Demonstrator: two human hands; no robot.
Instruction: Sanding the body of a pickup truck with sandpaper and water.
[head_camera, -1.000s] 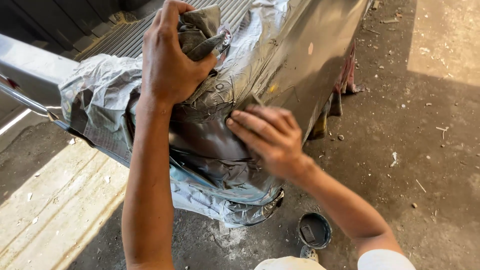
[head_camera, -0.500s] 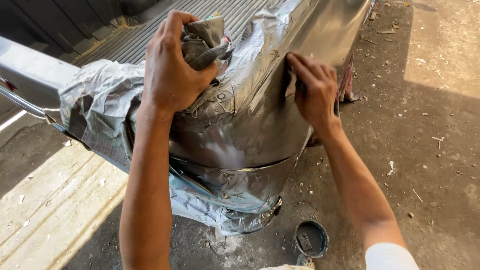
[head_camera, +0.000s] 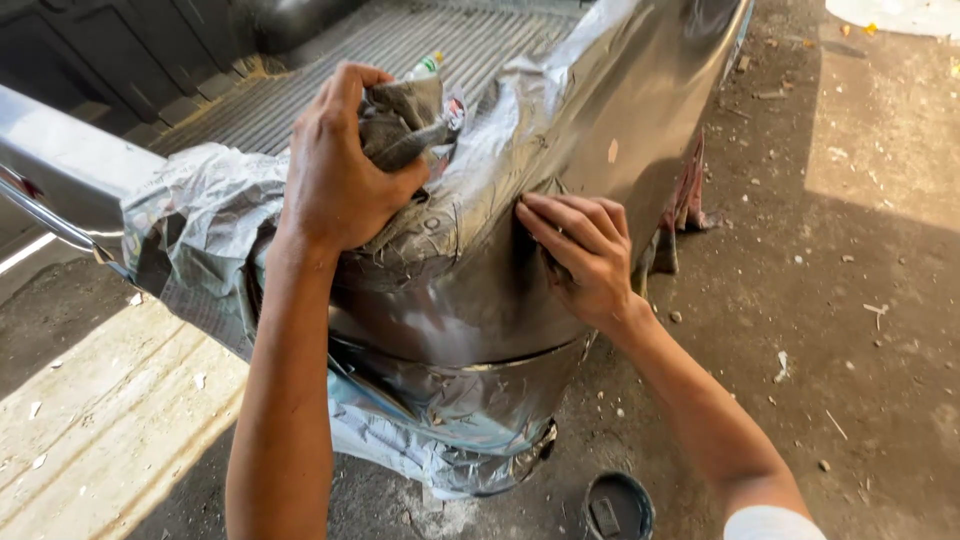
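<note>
My left hand (head_camera: 335, 170) is shut on a crumpled grey rag (head_camera: 405, 120), pressing it onto the top of a glossy grey vehicle body panel (head_camera: 600, 100). My right hand (head_camera: 585, 255) lies flat on the side of that panel, fingers together and pointing left. Whether something thin sits under its fingers is hidden. The panel's surface looks wet and smeared around both hands. Crinkled silver-grey masking paper (head_camera: 190, 220) wraps the corner below and to the left of my left hand.
A ribbed pickup bed (head_camera: 400, 40) lies behind the panel, with a small bottle (head_camera: 425, 66) in it. A round dark can (head_camera: 617, 505) stands on the dirt ground beneath my right forearm. A reddish cloth (head_camera: 690, 195) hangs at the panel's far side. A pale metal bar (head_camera: 50, 160) runs at the left.
My right hand slid up and right along the panel, then back down and left. My left hand kept its grip on the rag in the same place.
</note>
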